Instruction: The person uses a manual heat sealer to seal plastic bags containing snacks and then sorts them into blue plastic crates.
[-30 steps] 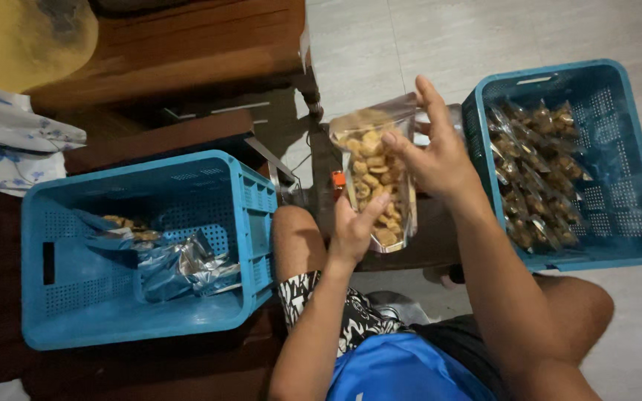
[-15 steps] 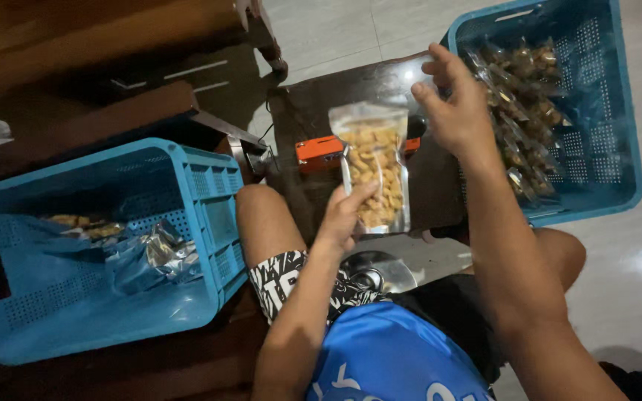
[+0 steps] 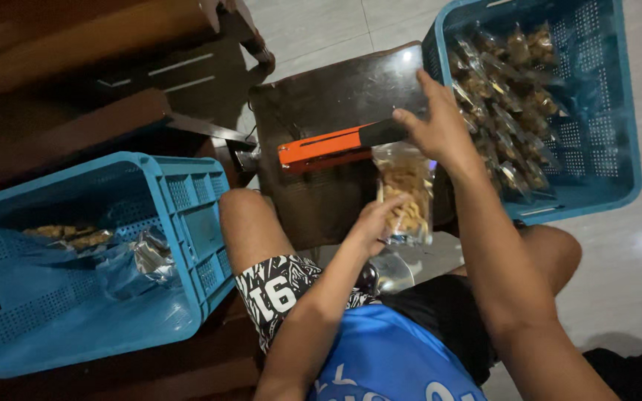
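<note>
Head view, looking down over lap and knees. Left hand at the lower edge of a clear snack pouch, fingers pinching its side and steadying it upright against the dark worktop. Pouch filled with pale fried snack pieces, its top edge tucked under the arm of an orange heat sealer lying across the worktop. Right hand resting on the black handle end of the sealer, fingers curled over it, thumb spread toward the pouch top; whether pressing down firmly, cannot tell. Sealer arm looks low, close to shut over the pouch mouth.

To the right, touching the worktop edge, a blue plastic crate heaped with many similar filled pouches. To the left, beside the left knee, a second blue plastic crate holding only a few packets and some crumpled clear plastic, most of its floor bare. Whether the pouches in either crate are sealed, too small to tell.

Judged from this: one pouch in the sealer, its mouth apparently in the middle of being closed, not yet released. Right crate full, left crate nearly bare, so most of the pile seemingly left to handle, only a handful done, if the left crate takes the finished ones.
</note>
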